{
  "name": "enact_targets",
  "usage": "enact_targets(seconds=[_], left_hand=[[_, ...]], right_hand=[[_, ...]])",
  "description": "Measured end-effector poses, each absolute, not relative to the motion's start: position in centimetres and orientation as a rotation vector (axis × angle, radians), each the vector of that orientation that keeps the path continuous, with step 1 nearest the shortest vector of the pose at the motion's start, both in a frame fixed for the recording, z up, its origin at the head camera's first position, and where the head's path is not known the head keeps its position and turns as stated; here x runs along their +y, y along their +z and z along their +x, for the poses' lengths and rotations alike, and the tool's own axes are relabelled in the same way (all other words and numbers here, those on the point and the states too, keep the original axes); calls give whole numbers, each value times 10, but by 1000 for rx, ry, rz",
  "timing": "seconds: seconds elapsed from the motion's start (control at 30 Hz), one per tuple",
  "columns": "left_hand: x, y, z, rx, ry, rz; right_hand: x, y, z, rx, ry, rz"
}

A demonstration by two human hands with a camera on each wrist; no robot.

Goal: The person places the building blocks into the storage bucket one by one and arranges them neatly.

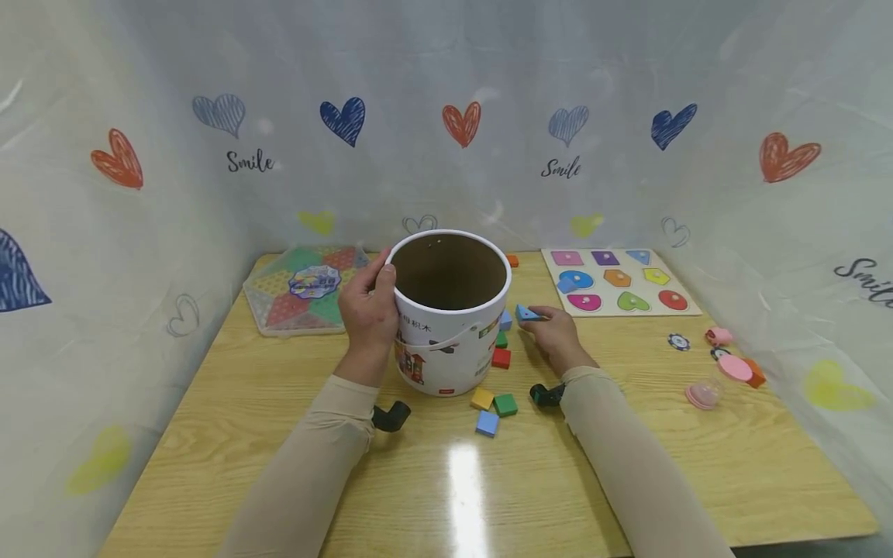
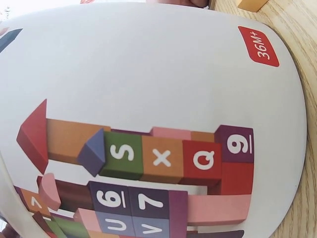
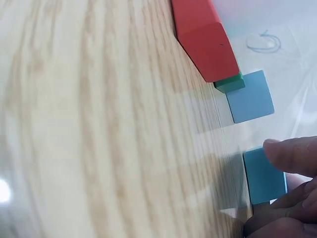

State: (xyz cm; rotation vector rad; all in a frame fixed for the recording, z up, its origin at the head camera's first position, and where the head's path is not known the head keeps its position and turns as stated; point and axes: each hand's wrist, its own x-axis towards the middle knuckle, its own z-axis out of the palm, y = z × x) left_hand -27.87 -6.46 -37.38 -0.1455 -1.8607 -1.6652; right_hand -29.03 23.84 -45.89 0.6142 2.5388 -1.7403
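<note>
Left hand (image 1: 370, 314) grips the bucket (image 1: 446, 322); right hand (image 1: 553, 335) pinches a blue block (image 3: 265, 178) on the bucket's right. Seemingly a pick-up step; the next move wants a steady lift.

We log a long beige left sleeve (image 1: 300, 473) and a matching right sleeve (image 1: 638, 457); plain fabric on both, a bit loose over the forearm; left cuff (image 1: 354, 390) bunched into soft creases, right cuff (image 1: 586, 377) gathered in small puckers; both stop at the wrist, so we mark left hand (image 1: 370, 311) and right hand (image 1: 556, 339) as bare; at each wrist we note a black camera piece, the left camera (image 1: 392, 416) a stubby bent shape with a rounded end, the right camera (image 1: 546, 395) likewise dark and rounded; fastenings hidden, we can't tell.
</note>
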Motion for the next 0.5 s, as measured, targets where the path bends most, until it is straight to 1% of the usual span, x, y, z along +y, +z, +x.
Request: enact_targets(seconds=[0.3, 0.5], left_hand=[[-65, -374, -278, -1859, -1677, -147], [-64, -373, -278, -1859, -1660, -132]], right_hand=[[236, -459, -289, 2562, -1682, 681], [238, -456, -285, 2523, -1787, 676]])
